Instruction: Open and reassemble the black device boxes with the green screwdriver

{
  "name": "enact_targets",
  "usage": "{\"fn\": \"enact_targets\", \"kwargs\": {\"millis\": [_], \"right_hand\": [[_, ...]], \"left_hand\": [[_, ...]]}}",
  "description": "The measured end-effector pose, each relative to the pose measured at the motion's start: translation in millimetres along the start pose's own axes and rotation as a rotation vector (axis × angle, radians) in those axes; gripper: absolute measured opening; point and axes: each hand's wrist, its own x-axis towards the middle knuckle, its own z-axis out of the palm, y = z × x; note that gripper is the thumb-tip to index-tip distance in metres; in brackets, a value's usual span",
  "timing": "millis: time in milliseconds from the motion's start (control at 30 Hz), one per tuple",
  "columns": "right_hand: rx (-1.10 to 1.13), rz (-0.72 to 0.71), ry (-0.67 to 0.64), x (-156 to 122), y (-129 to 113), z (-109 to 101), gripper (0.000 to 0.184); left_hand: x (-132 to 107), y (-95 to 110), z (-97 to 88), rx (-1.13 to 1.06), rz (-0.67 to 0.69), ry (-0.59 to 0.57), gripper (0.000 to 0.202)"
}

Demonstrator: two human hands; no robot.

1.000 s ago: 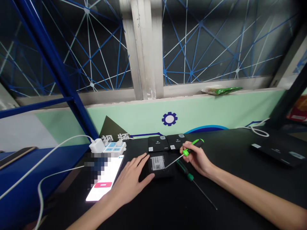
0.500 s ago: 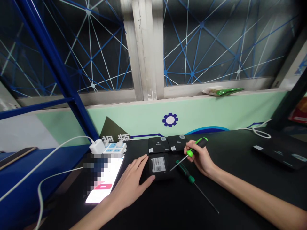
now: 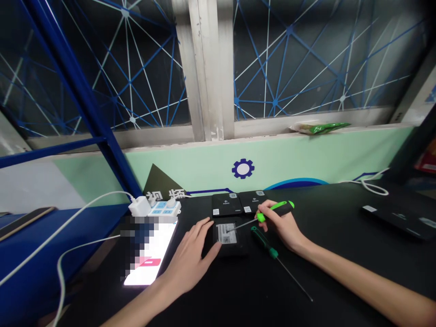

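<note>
My right hand [image 3: 279, 222] is closed round the black and bright green handle of a screwdriver [image 3: 279, 210]. Its thin shaft points left, and the tip lies over the white label of a small black box [image 3: 235, 250]; whether it touches the label I cannot tell. Fingers apart, my left hand [image 3: 194, 252] rests at the left edge of that box, with fingertips and thumb against it. A second screwdriver [image 3: 264, 242], with a dark green handle and a long shaft, lies on the black table between the box and my right forearm.
Two similar black boxes [image 3: 227, 205] lie behind the labelled one. Left of my hand is a lit phone screen [image 3: 150, 263], near a white power strip [image 3: 166, 210] with cables. Another black device [image 3: 398, 220] and a white cable [image 3: 373, 187] are at the right.
My right hand has swung the screwdriver's tip leftward and up, from the box's right edge onto its label. The left hand has stayed at the box. The camera view has shifted slightly.
</note>
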Motion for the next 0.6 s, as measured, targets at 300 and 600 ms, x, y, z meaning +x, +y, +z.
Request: {"fn": "enact_targets", "kwargs": {"millis": [300, 600], "right_hand": [[-0.129, -0.058, 0.018, 1, -5, -1, 0.030], [-0.280, -0.161, -0.114, -4, -18, 2, 0.021]], "left_hand": [[0, -15, 15.1, -0.046, -0.094, 0.010, 0.055], [12, -16, 11.2, -0.234, 0.009, -0.003, 0.043]]}}
